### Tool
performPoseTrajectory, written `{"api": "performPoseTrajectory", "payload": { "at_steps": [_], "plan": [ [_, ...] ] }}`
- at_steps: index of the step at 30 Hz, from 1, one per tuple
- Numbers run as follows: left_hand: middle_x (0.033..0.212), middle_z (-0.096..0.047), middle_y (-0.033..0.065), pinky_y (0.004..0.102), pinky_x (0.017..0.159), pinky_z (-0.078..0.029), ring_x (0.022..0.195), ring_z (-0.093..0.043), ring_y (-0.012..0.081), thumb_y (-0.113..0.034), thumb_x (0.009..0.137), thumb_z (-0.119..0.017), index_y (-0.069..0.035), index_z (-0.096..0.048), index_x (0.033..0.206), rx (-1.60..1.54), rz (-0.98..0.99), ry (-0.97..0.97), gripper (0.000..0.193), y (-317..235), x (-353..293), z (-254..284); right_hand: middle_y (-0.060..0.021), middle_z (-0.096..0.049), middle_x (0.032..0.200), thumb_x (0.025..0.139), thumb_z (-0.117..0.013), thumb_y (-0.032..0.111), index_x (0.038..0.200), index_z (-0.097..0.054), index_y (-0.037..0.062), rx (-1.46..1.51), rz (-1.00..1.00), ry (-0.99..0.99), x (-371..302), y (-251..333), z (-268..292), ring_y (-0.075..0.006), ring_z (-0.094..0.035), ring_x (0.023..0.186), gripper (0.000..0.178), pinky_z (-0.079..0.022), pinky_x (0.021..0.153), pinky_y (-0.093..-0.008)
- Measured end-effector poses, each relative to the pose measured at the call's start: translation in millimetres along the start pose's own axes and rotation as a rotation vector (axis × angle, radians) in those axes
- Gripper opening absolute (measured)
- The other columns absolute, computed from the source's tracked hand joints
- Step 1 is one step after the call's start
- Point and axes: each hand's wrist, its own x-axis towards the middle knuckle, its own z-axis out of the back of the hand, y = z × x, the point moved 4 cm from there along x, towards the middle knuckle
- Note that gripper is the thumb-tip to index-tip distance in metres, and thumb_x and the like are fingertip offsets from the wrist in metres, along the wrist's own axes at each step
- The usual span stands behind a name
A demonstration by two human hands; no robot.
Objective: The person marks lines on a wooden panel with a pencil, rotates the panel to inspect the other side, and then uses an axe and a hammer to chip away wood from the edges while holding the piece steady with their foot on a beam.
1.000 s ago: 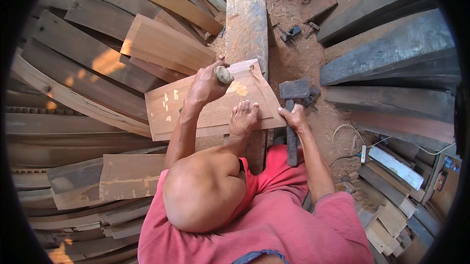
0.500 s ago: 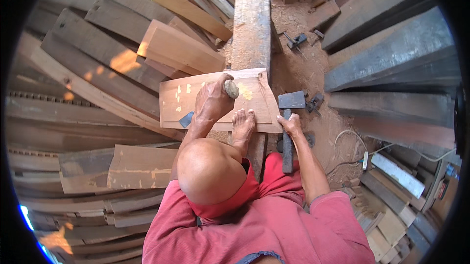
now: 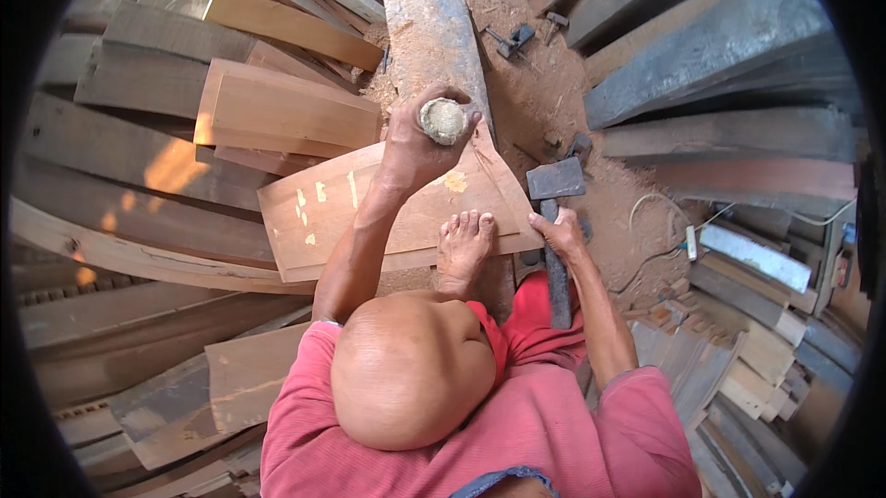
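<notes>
My left hand (image 3: 415,143) is closed round the handle of a chisel (image 3: 443,120), its frayed round end facing up. The hand and forearm hide the blade. Under it, a reddish wooden panel (image 3: 369,230) with pale cut patches lies across a thick plank (image 3: 429,27). My bare foot (image 3: 466,244) presses on the panel's near edge, below my bent knee (image 3: 406,369). My right hand (image 3: 560,230) grips a hammer (image 3: 556,180) by its handle, close under the dark blocky head. That hand's thumb is at the panel's right corner.
Stacked boards (image 3: 138,147) crowd the left side, and heavy dark beams (image 3: 720,55) lie at the right. A small hand plane (image 3: 515,41) rests on sawdust beyond the hammer. A pale cable (image 3: 660,203) and wood offcuts (image 3: 761,360) lie at the right.
My left hand has moved farther out over the panel, and the chisel handle now points more upward; its blade is out of sight. The panel looks turned and shifted left as the view moved.
</notes>
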Motion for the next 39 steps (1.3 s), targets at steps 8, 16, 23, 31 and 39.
{"api": "performPoseTrajectory", "payload": {
  "at_steps": [8, 16, 23, 31, 39],
  "plan": [
    [0.076, -0.065, -0.0002, 0.0224, 0.059, -0.051, 0.064, -0.061, 0.0055, -0.012, 0.092, -0.073, -0.003, -0.067, 0.099, -0.400, -0.049, -0.118, 0.013, 31, -17, -22, -0.0003, -0.067, 0.070, 0.088, -0.079, 0.034, 0.083, -0.070, 0.0048, -0.038, 0.314, -0.015, -20, 116, 49, -0.0094, -0.062, 0.064, 0.030, -0.050, 0.060, -0.0286],
    [0.091, -0.070, 0.0054, 0.0275, 0.079, -0.054, 0.086, -0.066, 0.0123, -0.009, 0.085, -0.073, -0.005, -0.069, 0.096, -0.370, -0.110, -0.109, 0.013, 35, -9, -57, -0.0010, -0.061, 0.075, 0.095, -0.075, 0.020, 0.102, -0.062, 0.0011, 0.374, 0.789, -0.188, -119, 250, 96, -0.0088, -0.058, 0.061, 0.024, -0.049, 0.057, -0.0259],
    [0.082, -0.067, -0.0002, 0.0242, 0.067, -0.052, 0.074, -0.062, 0.0063, -0.004, 0.090, -0.069, -0.004, -0.068, 0.100, -0.429, -0.146, -0.097, 0.010, 43, -6, -64, -0.0062, -0.063, 0.088, 0.094, -0.074, 0.009, 0.108, -0.061, -0.0010, 0.577, 1.005, -0.262, -161, 267, 119, -0.0136, -0.057, 0.064, 0.021, -0.048, 0.058, -0.0289],
    [0.087, -0.068, 0.0055, 0.0278, 0.077, -0.053, 0.083, -0.066, 0.0125, -0.009, 0.084, -0.073, -0.005, -0.069, 0.094, -0.461, -0.051, -0.115, 0.011, 52, -5, -64, -0.0072, -0.059, 0.082, 0.096, -0.072, 0.014, 0.109, -0.058, -0.0028, 0.563, 1.019, -0.261, -168, 267, 120, -0.0144, -0.057, 0.064, 0.025, -0.046, 0.058, -0.0282],
    [0.086, -0.070, 0.0065, 0.0280, 0.075, -0.054, 0.080, -0.067, 0.0127, -0.008, 0.082, -0.075, -0.005, -0.068, 0.095, -0.432, -0.184, -0.104, 0.015, 34, -16, -69, -0.0085, -0.059, 0.077, 0.097, -0.070, 0.015, 0.107, -0.059, -0.0029, 0.560, 1.029, -0.254, -172, 272, 116, -0.0144, -0.056, 0.064, 0.024, -0.046, 0.060, -0.0281]
  ]
}}
